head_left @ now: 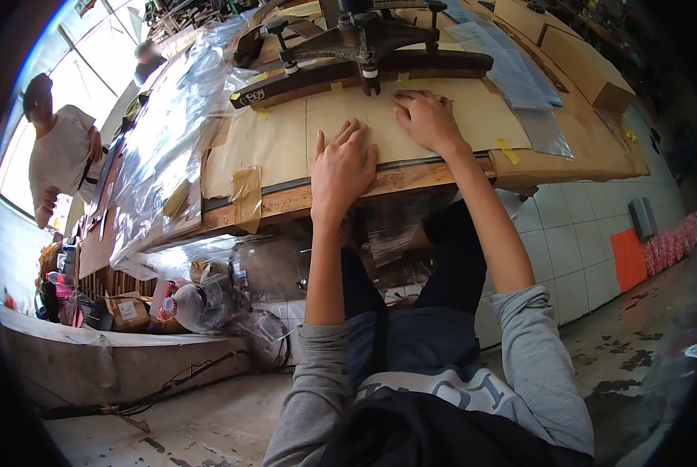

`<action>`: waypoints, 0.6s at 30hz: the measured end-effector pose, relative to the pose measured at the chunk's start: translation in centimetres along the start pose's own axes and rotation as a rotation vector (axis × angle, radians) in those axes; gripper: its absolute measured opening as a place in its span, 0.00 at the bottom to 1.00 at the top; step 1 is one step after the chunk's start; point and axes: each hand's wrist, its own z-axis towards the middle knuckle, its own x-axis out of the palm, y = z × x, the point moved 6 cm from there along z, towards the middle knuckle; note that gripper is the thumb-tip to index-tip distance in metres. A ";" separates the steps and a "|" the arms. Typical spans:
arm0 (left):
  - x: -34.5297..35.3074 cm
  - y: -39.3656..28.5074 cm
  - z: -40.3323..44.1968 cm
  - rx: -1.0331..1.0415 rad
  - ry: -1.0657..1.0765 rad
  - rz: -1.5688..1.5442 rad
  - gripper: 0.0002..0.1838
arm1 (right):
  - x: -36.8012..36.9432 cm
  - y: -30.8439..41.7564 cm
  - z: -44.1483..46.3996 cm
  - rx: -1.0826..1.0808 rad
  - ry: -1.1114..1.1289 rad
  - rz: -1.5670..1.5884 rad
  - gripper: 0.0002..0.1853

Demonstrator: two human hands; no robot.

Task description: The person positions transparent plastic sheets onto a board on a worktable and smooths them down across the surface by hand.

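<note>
Our left hand (341, 173) and right hand (428, 123) rest open. Under them, at upper centre, lies the pale sheet (282, 144).

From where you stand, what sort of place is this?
Probably a workshop: there's a wooden-edged workbench patched with yellow tape, a heavy dark metal fixture over it, and clear plastic sheeting spread across one side.
</note>
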 end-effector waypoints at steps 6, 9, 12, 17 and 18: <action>-0.1 -0.1 0.0 -0.007 -0.005 -0.033 0.20 | -0.9 0.0 -0.6 0.000 -0.037 0.202 0.14; -0.1 0.0 0.0 -0.003 -0.014 -0.021 0.20 | -2.1 0.3 -1.5 -0.038 -0.066 0.300 0.13; -0.4 -0.1 0.0 -0.004 -0.014 -0.039 0.21 | -3.4 1.0 -2.7 -0.088 -0.189 0.384 0.11; 0.0 0.0 0.0 -0.001 -0.016 -0.025 0.21 | -3.9 0.7 -4.0 -0.027 -0.190 0.392 0.11; 0.0 0.1 0.0 0.000 -0.017 -0.025 0.21 | -3.9 0.8 -4.0 -0.032 -0.201 0.378 0.11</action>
